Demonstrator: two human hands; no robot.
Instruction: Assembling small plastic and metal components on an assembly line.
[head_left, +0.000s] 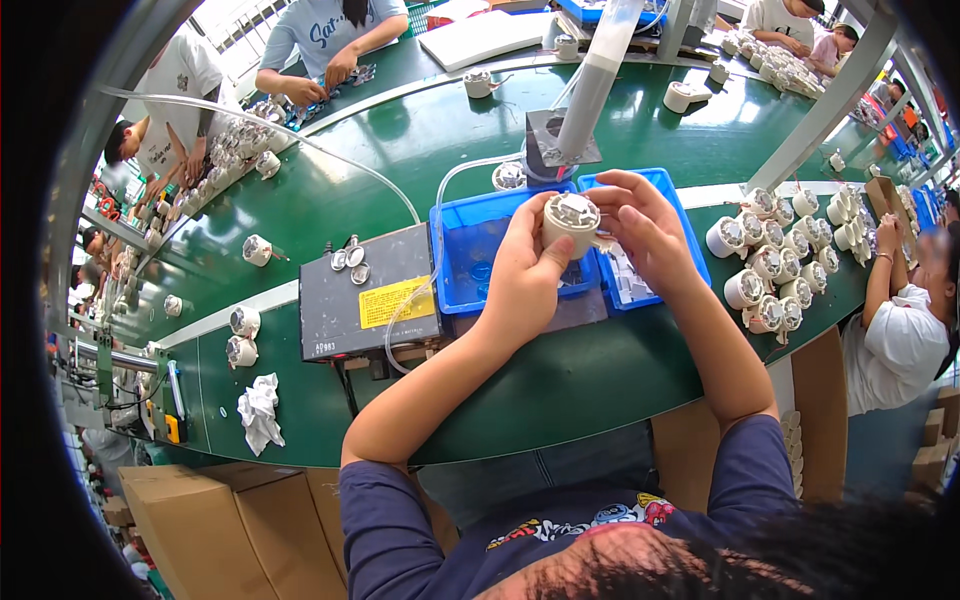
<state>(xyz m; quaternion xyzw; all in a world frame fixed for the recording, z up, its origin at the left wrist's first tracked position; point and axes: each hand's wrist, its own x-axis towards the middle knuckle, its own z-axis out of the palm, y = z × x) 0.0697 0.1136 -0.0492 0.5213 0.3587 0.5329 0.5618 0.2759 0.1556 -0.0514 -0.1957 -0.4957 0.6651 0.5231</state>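
My left hand (pixel 522 280) is wrapped round a cream-white round plastic housing (pixel 566 236) with its open, part-filled end facing up. On the right side of the housing, a short piece sticks out. My right hand (pixel 655 240) is close beside it, fingers bent and apart around the upper right edge; whether the fingertips touch it is hard to tell. Below the hands stand a blue bin (pixel 447 262) with small blue pieces in it and a second blue bin (pixel 692 232) holding small white parts.
A grey metal box (pixel 330 290) with a yellow label stands to the left, small round metal parts on top. Many similar housings (pixel 766 262) crowd the right side. A crumpled white cloth (pixel 261 412) lies at left. A grey post (pixel 600 75) rises beyond the bins. Other people work around the green conveyor (pixel 370 150).
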